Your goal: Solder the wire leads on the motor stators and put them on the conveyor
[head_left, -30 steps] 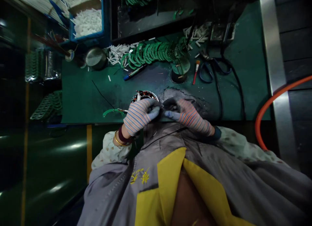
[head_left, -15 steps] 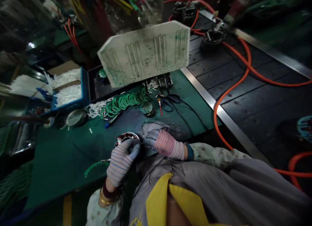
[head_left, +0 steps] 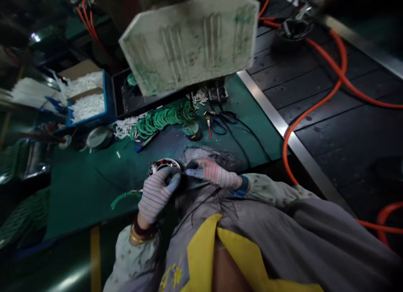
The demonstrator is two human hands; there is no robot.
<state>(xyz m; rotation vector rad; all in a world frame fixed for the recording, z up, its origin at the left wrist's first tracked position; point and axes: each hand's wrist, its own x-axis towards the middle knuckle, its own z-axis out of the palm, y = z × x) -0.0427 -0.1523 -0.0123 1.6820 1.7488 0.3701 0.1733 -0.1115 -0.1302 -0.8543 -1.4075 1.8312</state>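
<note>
My left hand (head_left: 159, 191), in a striped glove, is closed in a pinch at the table's front edge. A green beaded strand (head_left: 126, 195) sticks out to the left of it. My right hand (head_left: 215, 173), gloved too, has its fingers pinched together close to the left fingertips. What lies between the fingertips is too small and dark to make out. Just beyond my left hand is a round white-rimmed container (head_left: 168, 161) with dark and red bits. A grey cloth (head_left: 217, 156) lies behind my right hand.
Green beaded loops (head_left: 160, 120) and white sticks lie mid-table, near scissors (head_left: 220, 124), a brush (head_left: 209, 128) and a round tin (head_left: 192, 130). A blue bin (head_left: 108, 98) stands left; a pale board (head_left: 192, 44) overhangs the back. Orange hoses (head_left: 315, 107) run right.
The view has shifted, so the board looks larger and higher. My right hand has turned flatter, its fingertips still near the left ones. The left hand keeps its pinch.
</note>
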